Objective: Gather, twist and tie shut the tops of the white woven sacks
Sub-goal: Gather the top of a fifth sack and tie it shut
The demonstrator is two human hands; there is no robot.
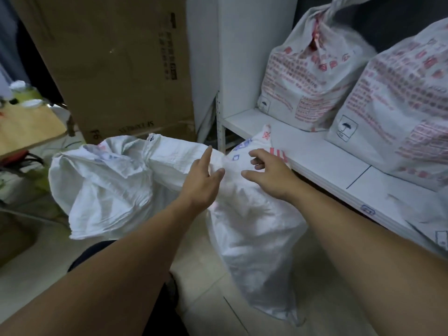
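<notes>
White woven sack [247,214] on floor, centre, neck flopped left. My left hand [202,183] and right hand [269,173] are over its top, fingers spread, gripping nothing. Two tied sacks [312,76] on shelf [315,151], far right. Cardboard box [116,64] behind.

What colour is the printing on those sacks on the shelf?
Mostly red, on the tied sack; head view.

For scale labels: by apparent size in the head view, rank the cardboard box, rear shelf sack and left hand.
Largest: cardboard box
Then: rear shelf sack
Smallest: left hand, despite being nearest the camera
</notes>
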